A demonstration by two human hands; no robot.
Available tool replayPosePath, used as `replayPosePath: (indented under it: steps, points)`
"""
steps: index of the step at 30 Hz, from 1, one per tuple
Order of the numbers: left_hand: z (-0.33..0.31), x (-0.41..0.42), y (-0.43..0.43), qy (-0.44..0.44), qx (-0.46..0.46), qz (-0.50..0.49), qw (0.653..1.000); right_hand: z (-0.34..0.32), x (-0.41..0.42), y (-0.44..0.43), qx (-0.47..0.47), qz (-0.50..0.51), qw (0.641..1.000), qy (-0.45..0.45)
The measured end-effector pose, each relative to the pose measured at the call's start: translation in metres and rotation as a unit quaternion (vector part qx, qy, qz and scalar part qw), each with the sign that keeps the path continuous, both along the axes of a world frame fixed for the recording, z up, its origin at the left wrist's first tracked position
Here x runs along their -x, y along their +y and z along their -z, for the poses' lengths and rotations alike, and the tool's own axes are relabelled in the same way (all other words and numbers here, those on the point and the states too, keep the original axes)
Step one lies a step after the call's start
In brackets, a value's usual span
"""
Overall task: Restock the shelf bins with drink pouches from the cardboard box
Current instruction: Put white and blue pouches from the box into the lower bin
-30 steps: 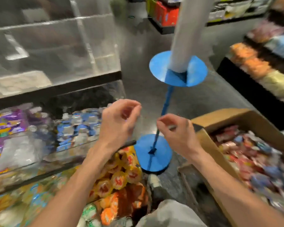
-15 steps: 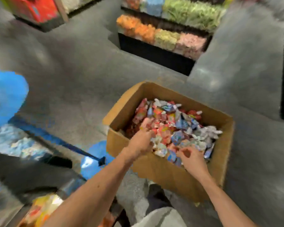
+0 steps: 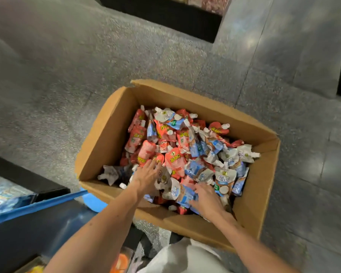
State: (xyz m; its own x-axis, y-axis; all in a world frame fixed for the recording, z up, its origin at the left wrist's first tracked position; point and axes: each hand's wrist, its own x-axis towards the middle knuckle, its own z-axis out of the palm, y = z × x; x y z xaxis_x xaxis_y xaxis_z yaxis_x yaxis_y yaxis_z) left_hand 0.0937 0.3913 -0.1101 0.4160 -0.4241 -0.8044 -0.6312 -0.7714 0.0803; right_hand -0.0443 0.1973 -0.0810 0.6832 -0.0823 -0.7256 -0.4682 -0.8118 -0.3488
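One cardboard box point(image 3: 110, 138); drink pouches point(image 3: 177, 158) heaped inside, too many to count. Left hand point(image 3: 147, 177) flat, fingers straight, on the heap; right hand point(image 3: 207, 200) among pouches, grip unclear.

Cardboard box point(image 3: 110, 134): 1. Drink pouches point(image 3: 175, 160): several dozen, red and white-blue, too heaped for an exact count. Hands: 2, namely left hand point(image 3: 148, 174) and right hand point(image 3: 205, 199).

Grey shop floor point(image 3: 67, 79).
Its speckled stretch meets smoother glossy tiles point(image 3: 295, 62) at right, catching soft glare; a black display base point(image 3: 165, 15) stands beyond.
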Motion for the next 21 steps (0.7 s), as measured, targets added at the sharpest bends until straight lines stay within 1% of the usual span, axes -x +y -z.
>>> replayPosePath:
  steps: [1, 3, 4, 6, 8, 10, 14, 17, 19, 21]
  points:
    - [0.009, -0.004, -0.001, 0.014, -0.012, 0.013, 1.0, 0.006, -0.002, 0.003, -0.014, -0.006, 1.0, 0.01]
    - [0.013, -0.005, -0.001, 0.031, -0.018, 0.001, 0.999, 0.012, -0.002, 0.01, -0.031, -0.012, 0.999, 0.017]
    - [0.014, -0.002, -0.001, 0.025, -0.016, -0.004, 1.0, 0.014, -0.003, 0.014, -0.038, -0.013, 0.999, 0.024]
    - [0.016, 0.002, -0.001, -0.019, -0.014, 0.004, 1.0, 0.021, -0.006, 0.02, -0.044, -0.004, 0.999, 0.029]
    - [0.015, 0.003, 0.001, -0.043, -0.034, 0.017, 0.998, 0.026, -0.009, 0.026, -0.03, -0.001, 0.999, 0.023]
    - [0.015, -0.001, 0.005, -0.026, -0.053, 0.042, 0.997, 0.031, -0.012, 0.03, -0.009, -0.018, 1.0, 0.024]
    - [0.009, -0.008, 0.022, 0.028, -0.05, 0.055, 0.997, 0.035, -0.014, 0.035, 0.015, -0.038, 0.999, 0.036]
    - [0.006, -0.005, 0.023, 0.024, -0.035, 0.072, 0.997, 0.034, -0.016, 0.035, 0.03, -0.051, 0.998, 0.035]
    - [0.006, 0.0, 0.022, 0.018, -0.009, 0.053, 0.998, 0.034, -0.019, 0.032, 0.035, -0.059, 0.997, 0.037]
    - [0.004, 0.003, 0.024, 0.033, 0.017, 0.006, 0.999, 0.035, -0.019, 0.032, 0.037, -0.065, 0.997, 0.034]
